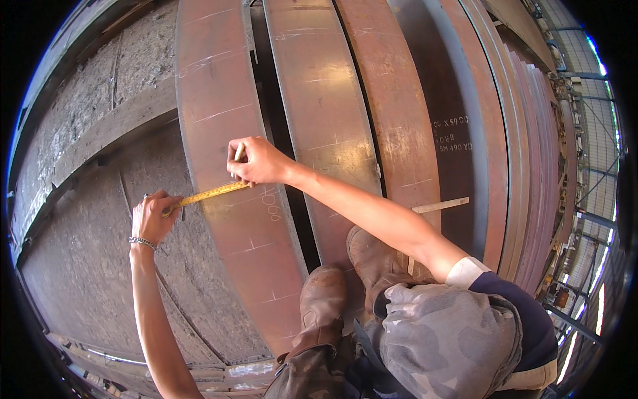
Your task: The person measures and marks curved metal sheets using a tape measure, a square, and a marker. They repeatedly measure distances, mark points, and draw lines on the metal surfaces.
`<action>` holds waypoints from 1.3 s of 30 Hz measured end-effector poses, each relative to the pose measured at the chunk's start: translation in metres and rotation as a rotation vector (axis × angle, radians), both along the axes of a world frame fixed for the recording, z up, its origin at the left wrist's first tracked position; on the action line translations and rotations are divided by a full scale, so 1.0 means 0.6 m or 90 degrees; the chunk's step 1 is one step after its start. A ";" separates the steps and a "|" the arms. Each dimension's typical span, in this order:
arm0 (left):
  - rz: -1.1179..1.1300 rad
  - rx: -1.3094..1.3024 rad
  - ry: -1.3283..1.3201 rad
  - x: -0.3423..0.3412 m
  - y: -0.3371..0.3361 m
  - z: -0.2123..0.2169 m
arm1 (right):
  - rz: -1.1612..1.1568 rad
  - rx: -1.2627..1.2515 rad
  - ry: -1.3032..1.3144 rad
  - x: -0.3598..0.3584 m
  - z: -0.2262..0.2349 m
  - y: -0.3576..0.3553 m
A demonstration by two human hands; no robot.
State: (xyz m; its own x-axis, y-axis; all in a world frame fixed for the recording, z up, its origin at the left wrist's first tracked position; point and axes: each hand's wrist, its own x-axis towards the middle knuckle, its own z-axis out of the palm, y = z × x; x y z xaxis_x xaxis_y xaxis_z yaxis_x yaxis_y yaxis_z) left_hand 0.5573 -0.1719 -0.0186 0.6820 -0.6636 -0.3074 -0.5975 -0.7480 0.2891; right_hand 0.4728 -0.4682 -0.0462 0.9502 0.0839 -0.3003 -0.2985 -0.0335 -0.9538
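A yellow tape measure (211,193) stretches across the leftmost brown steel plate (226,143), which carries several short white marks. My left hand (154,214), with a chain bracelet at its wrist, is closed on the tape just beyond that plate's left edge. Over the middle of the plate, my right hand (260,162) pinches a short, pale marking stick (239,152), probably chalk. Its lower fingers rest by the other end of the tape. Whether they also press on the tape is hard to make out.
More long steel plates (319,80) lie side by side to the right, with dark gaps between them. My brown boots (323,296) stand on the plates. A thin flat strip (440,205) lies across a plate at right. Rough, dirty floor (199,286) stretches along the left.
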 end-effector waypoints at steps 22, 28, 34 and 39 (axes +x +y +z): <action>-0.021 -0.011 -0.012 0.003 0.007 -0.006 | 0.056 -0.201 -0.131 -0.009 -0.040 0.028; -0.007 -0.010 -0.005 -0.001 0.002 -0.001 | -0.065 -0.290 -0.290 -0.010 -0.029 0.049; -0.015 -0.010 -0.009 0.001 0.004 -0.001 | -0.163 -0.233 -0.322 -0.008 0.001 0.018; -0.016 -0.021 -0.027 -0.001 0.006 -0.005 | -0.241 -0.206 -0.282 -0.024 0.017 -0.015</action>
